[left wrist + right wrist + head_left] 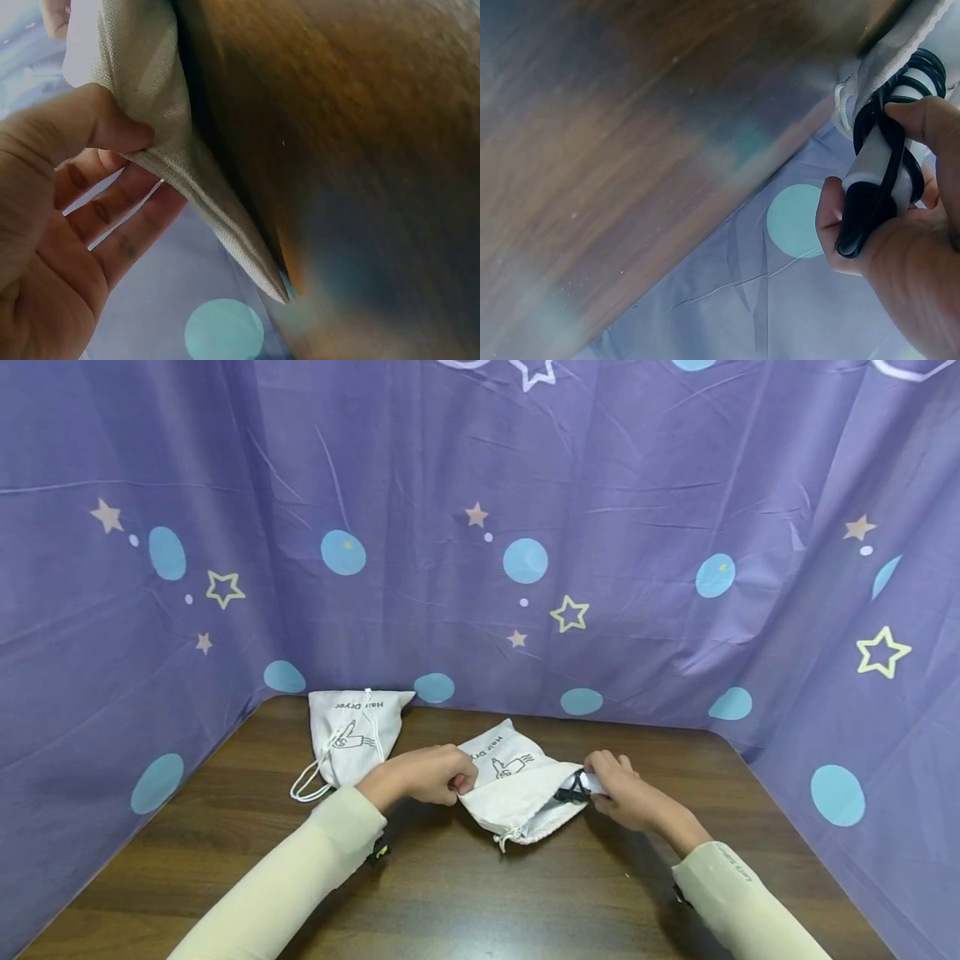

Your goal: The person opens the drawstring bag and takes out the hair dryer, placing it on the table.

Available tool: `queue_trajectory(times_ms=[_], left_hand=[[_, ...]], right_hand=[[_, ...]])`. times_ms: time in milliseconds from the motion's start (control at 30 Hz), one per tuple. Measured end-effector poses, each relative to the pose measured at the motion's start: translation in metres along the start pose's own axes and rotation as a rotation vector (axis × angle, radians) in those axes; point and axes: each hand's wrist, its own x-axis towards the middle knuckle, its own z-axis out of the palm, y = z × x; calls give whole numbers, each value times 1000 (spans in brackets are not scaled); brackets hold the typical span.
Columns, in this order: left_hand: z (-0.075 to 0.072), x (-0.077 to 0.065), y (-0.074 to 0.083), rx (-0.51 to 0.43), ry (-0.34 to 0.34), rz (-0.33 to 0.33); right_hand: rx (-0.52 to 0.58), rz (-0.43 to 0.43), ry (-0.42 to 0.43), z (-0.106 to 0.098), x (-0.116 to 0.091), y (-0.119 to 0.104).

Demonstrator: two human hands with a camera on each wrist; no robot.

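A white drawstring bag printed "Hair Dryer" lies on the table, its mouth gaping toward the near right. My left hand pinches the left edge of the bag; in the left wrist view, its thumb presses the cloth against the fingers behind. At the mouth, my right hand grips the white handle of a hair dryer. Black cord is wound round that handle, and its end is black. The dryer's far part is hidden inside the bag.
Another white "Hair Dryer" bag lies at the back left, its white drawstrings trailing onto the wooden table. A purple patterned curtain hangs along the table's back and sides.
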Motion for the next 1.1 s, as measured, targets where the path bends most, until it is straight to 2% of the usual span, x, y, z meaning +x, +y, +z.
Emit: queue_trajectory(times_ms=[133,200,300,500,633,967,1100], left_hand=[[0,3,3,20,-22,-35],[-1,6,4,31,-10,-51],[-4,11,6,63,43,-55],[-7,22,7,116,145,-23],[-7,28,7,134,182,-63],[-6,35,2,48,314,-154],[-8,40,2,47,326,-199]], right_hand=[[-20,-18,27,-1,1,-1],[-26,-9,26,-1,1,-2],[-31,2,26,-3,1,-4],[-59,-11,47,-6,2,-8],[-68,-24,78,-8,4,-9],[-65,-65,145,-11,13,-13],[-77,-51,151,-12,16,-14]])
